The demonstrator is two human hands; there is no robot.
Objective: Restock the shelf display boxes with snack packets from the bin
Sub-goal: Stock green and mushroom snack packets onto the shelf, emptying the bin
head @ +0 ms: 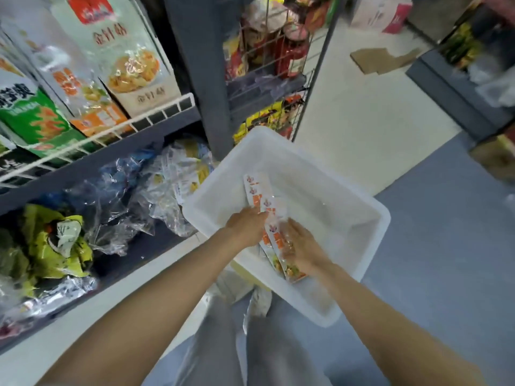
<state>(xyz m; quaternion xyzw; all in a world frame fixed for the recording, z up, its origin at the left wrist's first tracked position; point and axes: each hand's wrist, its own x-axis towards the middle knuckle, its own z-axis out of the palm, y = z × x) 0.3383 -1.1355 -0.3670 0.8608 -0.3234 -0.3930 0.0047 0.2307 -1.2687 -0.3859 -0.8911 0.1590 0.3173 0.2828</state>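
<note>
Grey shop shelving [117,151] runs along the left of an aisle, its upper tier holding upright display boxes [133,65] behind a white wire rail, its lower tier piled with crumpled clear wrappers and yellow-green bags. On the floor beside it sits a white plastic bin [348,218], and nearly all of its base shows bare; the only stock visible inside is a small sheaf of long orange-and-white snack packets [260,195] lying against the near wall. Both hands are down in the bin gathering that sheaf: the left hand [246,225] curls its fingers onto the packets from the left side, while the right hand [302,250] lies over their lower ends, fingers bent around them. Judging by the almost empty bin, restocking looks far advanced, with this last bunch yet to be lifted and slotted into a box on the shelf. How full the boxes are cannot be told from this angle.
</note>
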